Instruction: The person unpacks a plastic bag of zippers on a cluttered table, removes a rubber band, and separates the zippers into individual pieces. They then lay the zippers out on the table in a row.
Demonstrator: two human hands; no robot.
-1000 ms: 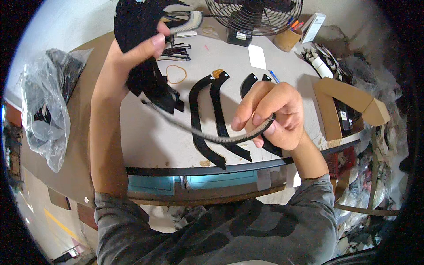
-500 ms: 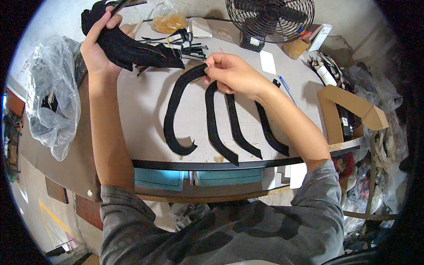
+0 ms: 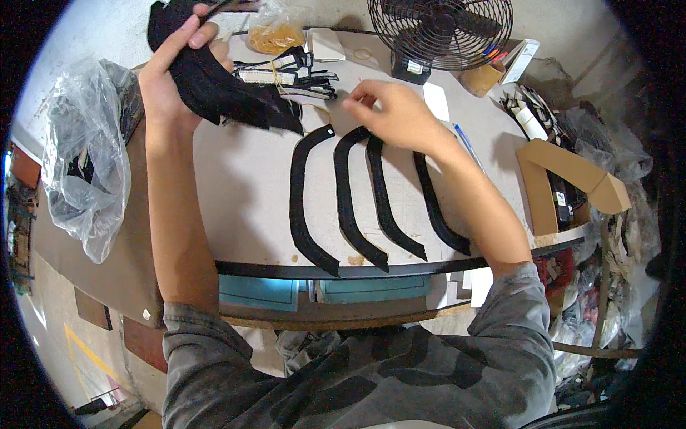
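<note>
In my left hand (image 3: 175, 82), raised at the far left of the table, is a thick bundle of black fabric strips (image 3: 236, 96); the fingers wrap round it and its loose ends droop to the right. My right hand (image 3: 393, 111) hovers over the upper ends of the laid-out strips, thumb and fingertips a little apart, nothing between them. Just below and left of it lies a curved black fabric strip (image 3: 301, 193) with a small white mark at its top end. Several similar strips, among them a black strip (image 3: 348, 193), lie in a row to its right.
Behind the left hand's bundle lies a banded pile of black strips with white labels (image 3: 286, 75). A bag of rubber bands (image 3: 275, 37), a black fan (image 3: 443, 28) and a pen cup (image 3: 480, 77) stand at the back. At right are a blue pen (image 3: 469, 148) and an open cardboard box (image 3: 536, 189).
My right hand has let go of the leftmost strip, which now lies flatter beside the others, its lower end reaching the table's front edge. The left hand's bundle has shifted slightly right.
</note>
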